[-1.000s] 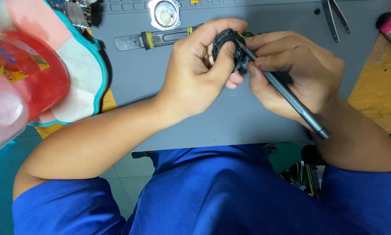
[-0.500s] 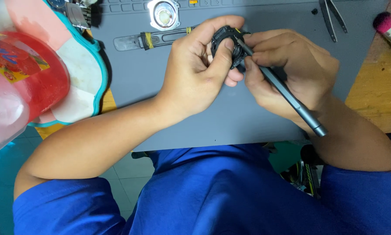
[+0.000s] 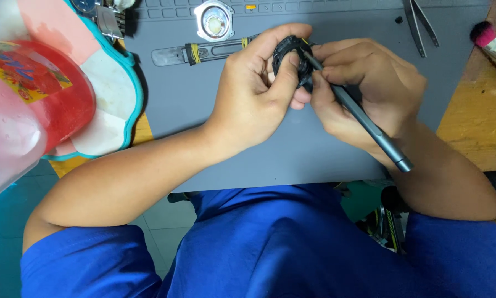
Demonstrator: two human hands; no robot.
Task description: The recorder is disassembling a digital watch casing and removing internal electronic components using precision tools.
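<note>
Two hands are meeting over the grey mat, and the grip is tight. The left hand is pinching a black watch case between thumb and fingers, holding it just above the mat's middle. The right hand is clenching a grey screwdriver like a pen, its tip touching the case and its shaft slanting down toward the mat's near edge. Just left of the case, a black strap with yellow bands is lying on the mat, and a round silver watch part is sitting at the far edge. Tweezers are resting at the far right corner. A pink brush is lying on wood off the right side, and a red tub is standing off the left.
</note>
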